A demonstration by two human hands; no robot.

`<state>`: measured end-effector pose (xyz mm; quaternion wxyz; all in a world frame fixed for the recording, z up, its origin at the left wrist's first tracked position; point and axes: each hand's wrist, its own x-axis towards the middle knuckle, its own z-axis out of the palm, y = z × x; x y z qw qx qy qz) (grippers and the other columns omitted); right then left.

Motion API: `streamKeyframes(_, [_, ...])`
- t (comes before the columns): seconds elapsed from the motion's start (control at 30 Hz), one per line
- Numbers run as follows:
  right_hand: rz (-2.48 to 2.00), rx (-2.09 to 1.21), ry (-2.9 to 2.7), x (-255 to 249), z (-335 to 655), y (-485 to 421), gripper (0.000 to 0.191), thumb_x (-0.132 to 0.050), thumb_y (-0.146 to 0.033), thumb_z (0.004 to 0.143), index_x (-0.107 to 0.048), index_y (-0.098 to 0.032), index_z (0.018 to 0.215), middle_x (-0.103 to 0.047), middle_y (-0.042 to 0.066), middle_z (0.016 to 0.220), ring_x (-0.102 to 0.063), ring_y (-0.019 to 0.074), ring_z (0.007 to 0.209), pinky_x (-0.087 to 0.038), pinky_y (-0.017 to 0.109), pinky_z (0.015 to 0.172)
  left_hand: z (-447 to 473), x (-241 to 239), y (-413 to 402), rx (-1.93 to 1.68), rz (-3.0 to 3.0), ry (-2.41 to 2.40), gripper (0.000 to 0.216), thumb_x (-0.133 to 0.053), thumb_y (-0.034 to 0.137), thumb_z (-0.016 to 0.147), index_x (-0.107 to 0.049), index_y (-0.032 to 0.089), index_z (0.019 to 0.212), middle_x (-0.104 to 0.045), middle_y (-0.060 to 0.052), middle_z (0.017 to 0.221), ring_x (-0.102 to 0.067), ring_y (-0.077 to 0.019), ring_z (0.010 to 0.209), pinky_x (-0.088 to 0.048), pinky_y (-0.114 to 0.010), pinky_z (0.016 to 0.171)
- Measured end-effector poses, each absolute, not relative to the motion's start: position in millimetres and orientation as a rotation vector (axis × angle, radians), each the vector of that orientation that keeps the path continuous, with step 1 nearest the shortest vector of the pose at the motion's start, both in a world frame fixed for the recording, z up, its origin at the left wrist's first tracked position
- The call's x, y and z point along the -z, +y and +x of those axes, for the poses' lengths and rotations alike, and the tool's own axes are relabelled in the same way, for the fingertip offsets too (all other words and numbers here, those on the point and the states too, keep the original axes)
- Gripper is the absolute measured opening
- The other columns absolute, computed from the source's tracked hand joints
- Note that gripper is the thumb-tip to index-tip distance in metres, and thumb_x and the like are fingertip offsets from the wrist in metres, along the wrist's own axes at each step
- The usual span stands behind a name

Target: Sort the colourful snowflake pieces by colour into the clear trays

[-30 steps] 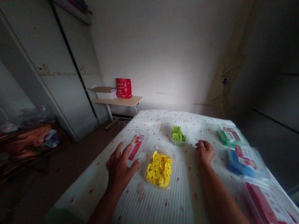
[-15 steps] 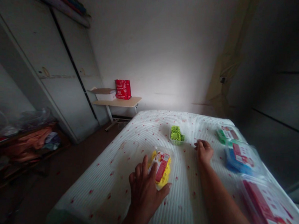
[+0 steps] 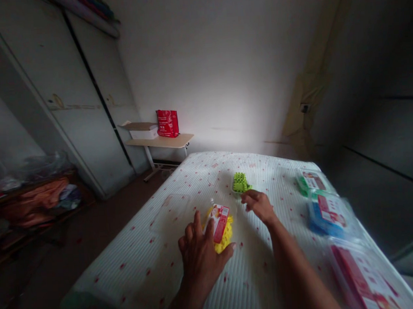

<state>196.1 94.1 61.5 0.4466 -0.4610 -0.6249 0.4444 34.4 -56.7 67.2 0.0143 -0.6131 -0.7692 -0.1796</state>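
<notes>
On the white bed cover with red specks (image 3: 170,248), a clear box of yellow pieces (image 3: 226,237) lies in front of me. My left hand (image 3: 200,255) lies over it, fingers spread and thumb round the side, holding a clear lid with a red label (image 3: 219,222) down on the box. My right hand (image 3: 260,205) hovers just right of the box's far corner with its fingers curled; I see nothing in them. A small clear tray of green pieces (image 3: 240,182) stands just beyond the right hand.
Closed clear boxes lie along the bed's right edge: green (image 3: 310,182), blue (image 3: 325,214) and red (image 3: 363,277). A small side table (image 3: 159,141) with a red bag (image 3: 167,123) stands by the far wall. A wardrobe (image 3: 61,88) and cluttered shelf (image 3: 32,200) are left.
My left hand carried the labelled lid from the bed's left side onto the yellow box. My right hand moved left from the bed cover toward the box's far corner.
</notes>
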Motion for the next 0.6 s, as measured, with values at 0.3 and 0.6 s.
streamKeyframes(0.3, [-1.218,-1.407,-1.566,-43,165,89,0.018,-0.058,-0.033,0.065,-0.055,-0.016,0.059,-0.043,-0.008,0.036,-0.037,0.0056,0.031,-0.028,0.018,0.033,35,-64,-62,0.563,-1.966,-2.391,0.064,-0.052,0.060,0.069,-0.048,0.029,0.125,-0.028,-0.013,0.144,-0.036,-0.0360,0.118,-0.031,-0.051,0.087])
streamKeyframes(0.6, [-1.347,-1.517,-1.417,-48,163,86,0.018,-0.057,-0.033,0.066,-0.051,-0.018,0.061,-0.044,-0.008,0.039,-0.039,0.0062,0.034,-0.035,0.018,0.036,-30,-71,9,1.243,-2.076,-2.557,0.031,-0.047,0.041,0.077,-0.063,0.019,0.091,-0.066,-0.005,0.084,-0.059,-0.0169,0.077,-0.041,-0.025,0.066])
